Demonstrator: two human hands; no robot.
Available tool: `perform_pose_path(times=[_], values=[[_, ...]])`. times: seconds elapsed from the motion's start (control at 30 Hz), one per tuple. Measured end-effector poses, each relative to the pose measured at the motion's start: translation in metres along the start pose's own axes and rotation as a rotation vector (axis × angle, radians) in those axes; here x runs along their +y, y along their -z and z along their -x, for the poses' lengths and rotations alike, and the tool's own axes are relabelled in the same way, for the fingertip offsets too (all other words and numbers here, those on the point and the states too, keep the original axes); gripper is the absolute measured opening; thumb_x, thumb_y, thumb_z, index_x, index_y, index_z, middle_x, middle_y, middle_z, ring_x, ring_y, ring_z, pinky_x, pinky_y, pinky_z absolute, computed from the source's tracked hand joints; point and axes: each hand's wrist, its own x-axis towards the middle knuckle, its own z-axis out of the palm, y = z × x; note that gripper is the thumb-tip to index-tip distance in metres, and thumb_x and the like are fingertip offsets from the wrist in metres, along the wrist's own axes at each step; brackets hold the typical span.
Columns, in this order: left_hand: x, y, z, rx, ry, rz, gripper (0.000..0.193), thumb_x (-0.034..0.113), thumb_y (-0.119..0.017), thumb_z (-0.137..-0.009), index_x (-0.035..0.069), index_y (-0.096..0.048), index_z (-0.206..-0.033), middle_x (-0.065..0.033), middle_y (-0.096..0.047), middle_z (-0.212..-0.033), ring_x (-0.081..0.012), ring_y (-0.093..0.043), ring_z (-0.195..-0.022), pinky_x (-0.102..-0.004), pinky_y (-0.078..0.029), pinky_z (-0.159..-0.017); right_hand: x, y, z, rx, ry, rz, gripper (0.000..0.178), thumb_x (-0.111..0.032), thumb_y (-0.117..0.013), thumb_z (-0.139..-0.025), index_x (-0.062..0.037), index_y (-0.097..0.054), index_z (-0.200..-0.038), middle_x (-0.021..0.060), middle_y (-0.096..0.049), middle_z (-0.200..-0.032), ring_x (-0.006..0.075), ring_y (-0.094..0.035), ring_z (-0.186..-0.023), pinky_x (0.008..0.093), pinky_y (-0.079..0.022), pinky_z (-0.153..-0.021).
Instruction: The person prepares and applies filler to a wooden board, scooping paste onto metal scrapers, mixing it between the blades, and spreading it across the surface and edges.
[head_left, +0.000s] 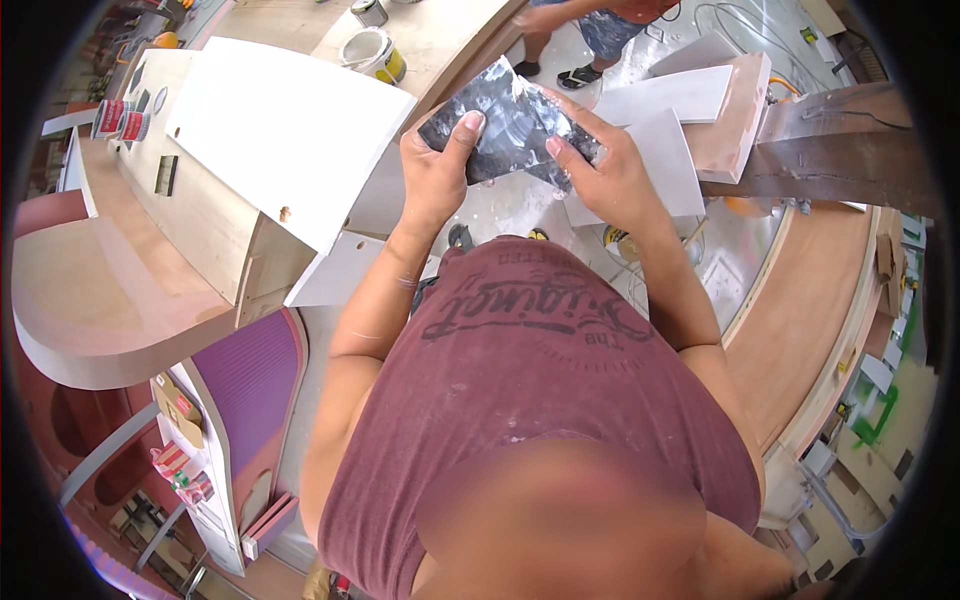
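Both my hands hold a dark sheet of sandpaper [510, 125] smeared with white dust, raised in front of my chest. My left hand [438, 165] grips its left edge, thumb on top and the other fingers hidden underneath. On the right edge, my right hand [608, 170] does the same, thumb pressed on the surface. A crease or overlap runs down the sheet right of its middle; whether it is one piece or two I cannot make out. Just left of my hands, a large white panel [290, 130] lies on a wooden workbench [215, 215].
An open bucket [368, 52] and a small can [369, 12] stand beyond the panel. Another person's legs [600, 45] show at the top. Pale boards [665, 95] lean at the right near a brown beam [840, 145]. A curved wooden piece [815, 310] stretches along the right.
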Motion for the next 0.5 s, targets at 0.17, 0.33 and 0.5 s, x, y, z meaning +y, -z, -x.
perform_pose_path(times=[0.17, 0.33, 0.5], values=[[0.001, 0.004, 0.003, -0.059, -0.045, -0.089, 0.024, 0.02, -0.066, -0.09, -0.004, -0.066, -0.094, -0.0003, -0.063, -0.075, -0.0055, -0.057, -0.065, -0.0219, -0.047, -0.057, -0.001, 0.007, 0.007, -0.105, -0.039, 0.127, 0.045, -0.009, -0.058, -0.089, -0.0027, -0.051, -0.132, 0.0212, -0.064, -0.115, 0.0277, -0.062, -0.107, 0.0329, -0.045, -0.094], [0.003, 0.003, 0.006, -0.096, -0.011, -0.065, 0.022, 0.02, -0.066, -0.09, -0.002, -0.066, -0.09, 0.0014, -0.062, -0.074, -0.0044, -0.054, -0.063, -0.0217, -0.045, -0.056, -0.01, 0.008, 0.011, -0.148, -0.127, 0.141, 0.045, -0.015, -0.057, -0.09, -0.0028, -0.05, -0.133, 0.0221, -0.064, -0.113, 0.0286, -0.062, -0.106, 0.0329, -0.044, -0.094], [-0.011, 0.006, 0.011, -0.08, 0.014, -0.038, 0.021, 0.02, -0.067, -0.089, -0.001, -0.066, -0.091, 0.003, -0.062, -0.077, -0.0035, -0.054, -0.069, -0.0211, -0.045, -0.063, -0.018, 0.011, 0.01, -0.196, -0.27, 0.123, 0.047, -0.018, -0.058, -0.091, -0.0018, -0.05, -0.134, 0.0222, -0.064, -0.113, 0.0258, -0.062, -0.104, 0.0355, -0.044, -0.094]])
